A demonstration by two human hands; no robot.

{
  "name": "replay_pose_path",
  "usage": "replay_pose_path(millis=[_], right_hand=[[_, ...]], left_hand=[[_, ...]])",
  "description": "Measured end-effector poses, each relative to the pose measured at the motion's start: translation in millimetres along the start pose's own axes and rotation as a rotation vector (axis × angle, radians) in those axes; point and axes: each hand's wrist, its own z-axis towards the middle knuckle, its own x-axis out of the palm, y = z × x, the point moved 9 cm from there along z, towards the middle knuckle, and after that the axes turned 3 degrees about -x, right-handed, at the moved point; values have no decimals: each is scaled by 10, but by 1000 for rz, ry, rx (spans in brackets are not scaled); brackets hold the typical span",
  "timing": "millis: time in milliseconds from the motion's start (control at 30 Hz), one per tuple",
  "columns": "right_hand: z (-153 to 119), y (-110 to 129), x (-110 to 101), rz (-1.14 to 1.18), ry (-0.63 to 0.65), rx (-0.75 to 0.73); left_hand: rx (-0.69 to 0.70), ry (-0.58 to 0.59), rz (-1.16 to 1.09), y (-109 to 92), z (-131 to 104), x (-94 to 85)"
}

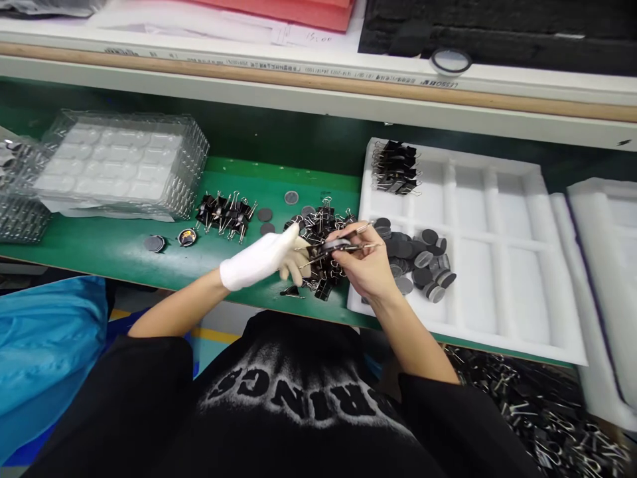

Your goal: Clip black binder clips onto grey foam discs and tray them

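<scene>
My right hand (367, 264), bare, grips a round grey disc (334, 245) with black binder clips (318, 252) on its edge, their wire handles sticking out between the fingers. My left hand (271, 259), in a white glove, meets the same piece from the left, thumb and fingers closed about a clip's wire handles. Directly under both hands lies a pile of black binder clips (326, 222), partly hidden by them. A few loose dark discs (265, 214) rest left of that pile. Farther left stands a row of clipped pieces (226, 214).
To the right, a white foam tray (502, 245) has compartments holding grey discs (411, 251) and clipped pieces (395, 166). Stacked clear plastic trays (119, 162) stand at left. A shelf edge (298, 83) crosses above. Many more clips (552, 411) lie below the bench at lower right.
</scene>
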Motion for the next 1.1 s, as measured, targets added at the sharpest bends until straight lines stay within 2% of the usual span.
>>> replay_pose_path(millis=[67, 100, 133, 200, 267, 300, 367, 500, 633, 733, 867, 1000, 1100], right_hand=[[3, 190, -23, -83, 84, -93], [-2, 261, -52, -101, 120, -103], [-8, 305, -96, -100, 150, -84], [-25, 336, -235, -57, 170, 3], [-33, 338, -436, -39, 132, 71], [-23, 343, -562, -60, 87, 79], [30, 358, -822, -152, 1, 66], [331, 437, -1295, -408, -45, -35], [796, 488, -1749, -654, -37, -135], [1061, 464, -1995, -922, -69, -191], [1189, 320, -2125, -1242, -86, -175], [1175, 241, -2069, -1281, 7, -223], [1169, 245, -2031, -1287, 59, -254]], left_hand=[[-61, 91, -132, -17, 72, 116], [-46, 87, -122, -63, 118, 122], [-2, 39, -74, -132, 171, 82], [128, -129, 92, -309, 274, -65], [243, -261, 272, -476, 382, -158], [280, -290, 336, -532, 456, -168], [312, -262, 422, -588, 664, -116], [327, -179, 596, -663, 1211, 53], [385, -217, 839, -838, 1774, 200], [333, -246, 1092, -860, 2124, 295], [290, -236, 1381, -783, 2325, 408], [301, -280, 1432, -759, 2308, 389], [295, -260, 1413, -750, 2323, 354]])
